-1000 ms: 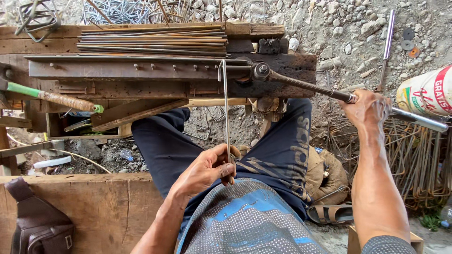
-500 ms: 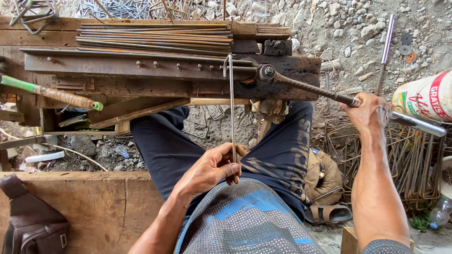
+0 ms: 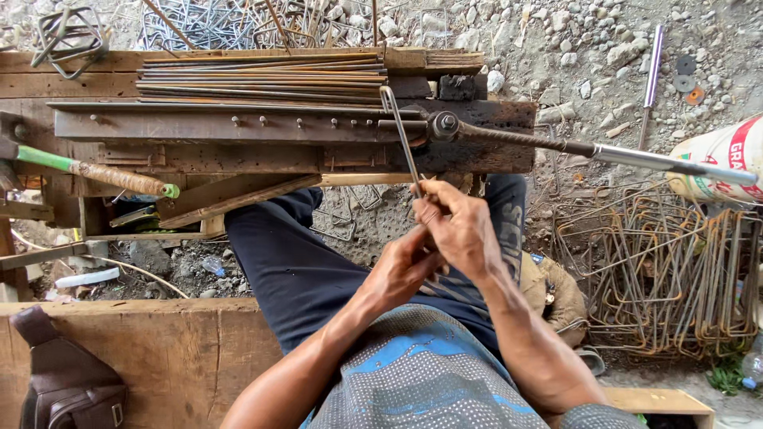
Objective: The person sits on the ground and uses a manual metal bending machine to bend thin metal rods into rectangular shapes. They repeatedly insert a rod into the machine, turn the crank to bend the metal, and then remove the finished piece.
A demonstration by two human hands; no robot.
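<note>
Both hands meet over the person's lap, at 6 o'clock from the bending bench [image 3: 238, 127]. The right hand [image 3: 461, 230] pinches a thin steel rod [image 3: 401, 135] between fingers and thumb, closed on it. The left hand [image 3: 401, 270] closes on the same rod just below, at 7 o'clock from the right. The rod runs up toward 12 o'clock, its hooked top at the bench's pins. The lever bar [image 3: 604, 152] stretches to 3 o'clock, untouched. Straight rods [image 3: 262, 78] lie stacked on the bench
</note>
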